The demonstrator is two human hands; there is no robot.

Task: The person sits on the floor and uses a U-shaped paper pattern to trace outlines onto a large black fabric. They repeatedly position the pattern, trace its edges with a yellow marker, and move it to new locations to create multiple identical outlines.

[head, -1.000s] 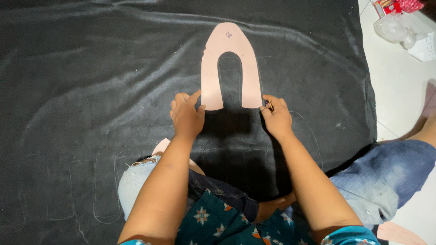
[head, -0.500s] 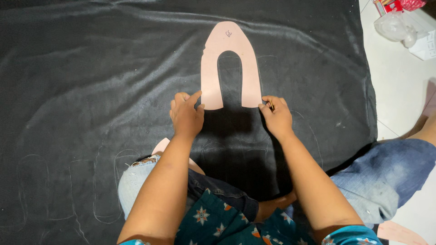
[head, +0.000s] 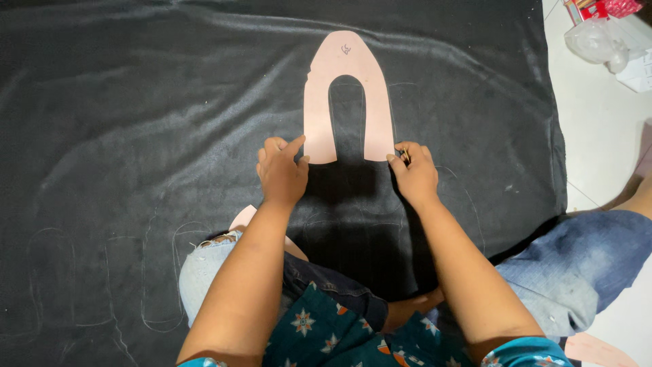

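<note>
Pink template (head: 346,64) on black cloth (head: 136,136), both legs under fingers (head: 296,144)

One pink arch-shaped template (head: 347,75), one black cloth (head: 136,136), two hands.

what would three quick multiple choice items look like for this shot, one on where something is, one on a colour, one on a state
1. Where does the pink arch-shaped template lie?
A. on the black fabric
B. on the white floor
C. on the person's lap

2. What colour are the outlines already drawn on the black fabric?
A. red
B. faint white
C. yellow

3. What is the left hand doing?
A. hanging in the air away from the template
B. lifting the template clear of the fabric
C. resting fingers on the template's left leg

Answers:
1 A, the template lies flat on the cloth in front of the hands.
2 B, pale chalk-like outlines show near the lower left.
3 C, its fingertips press the leg's lower end, while the right hand holds a small marking tool at the other leg.
</note>
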